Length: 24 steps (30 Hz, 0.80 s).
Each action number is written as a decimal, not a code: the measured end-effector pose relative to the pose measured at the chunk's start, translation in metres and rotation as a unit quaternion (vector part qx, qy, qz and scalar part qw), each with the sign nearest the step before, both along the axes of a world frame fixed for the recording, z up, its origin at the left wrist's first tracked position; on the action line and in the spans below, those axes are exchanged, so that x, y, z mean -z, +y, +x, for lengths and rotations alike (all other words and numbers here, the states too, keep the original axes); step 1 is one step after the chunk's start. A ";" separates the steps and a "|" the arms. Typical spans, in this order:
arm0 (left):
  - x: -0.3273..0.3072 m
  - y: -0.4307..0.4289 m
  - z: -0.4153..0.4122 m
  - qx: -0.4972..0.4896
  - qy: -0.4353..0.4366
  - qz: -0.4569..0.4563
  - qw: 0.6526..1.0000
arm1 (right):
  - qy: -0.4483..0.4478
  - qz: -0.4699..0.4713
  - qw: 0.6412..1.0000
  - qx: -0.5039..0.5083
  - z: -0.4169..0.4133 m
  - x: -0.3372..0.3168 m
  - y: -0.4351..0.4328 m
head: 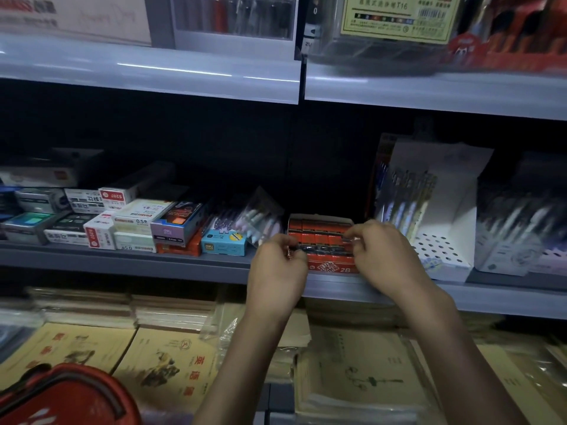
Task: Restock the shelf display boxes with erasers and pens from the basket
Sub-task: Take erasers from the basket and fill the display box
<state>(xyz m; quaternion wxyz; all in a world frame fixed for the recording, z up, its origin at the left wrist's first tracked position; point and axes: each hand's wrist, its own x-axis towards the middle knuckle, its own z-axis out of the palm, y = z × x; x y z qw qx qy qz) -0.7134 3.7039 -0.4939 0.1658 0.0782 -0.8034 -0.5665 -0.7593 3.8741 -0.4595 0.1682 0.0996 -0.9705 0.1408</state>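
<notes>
A red display box [333, 265] marked 28 stands on the middle shelf, filled with rows of red and black erasers [319, 233]. My left hand [277, 266] is at the box's front left corner, its fingers curled and pinching a small dark eraser. My right hand [382, 251] is at the front right corner, its fingers pinching the end of the front row of erasers. A red basket [66, 397] shows at the bottom left corner. White display boxes with pens [408, 200] stand to the right of the red box.
Small stationery boxes [132, 223] crowd the shelf to the left. The grey shelf edge [153, 265] runs under them. Stacks of yellow exercise books [165, 360] lie below. An upper shelf [214, 72] overhangs with more pen packs.
</notes>
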 end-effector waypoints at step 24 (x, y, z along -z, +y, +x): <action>-0.027 -0.059 0.147 -0.004 -0.029 -0.520 0.853 | 0.010 -0.096 0.986 -0.133 0.135 0.012 -0.032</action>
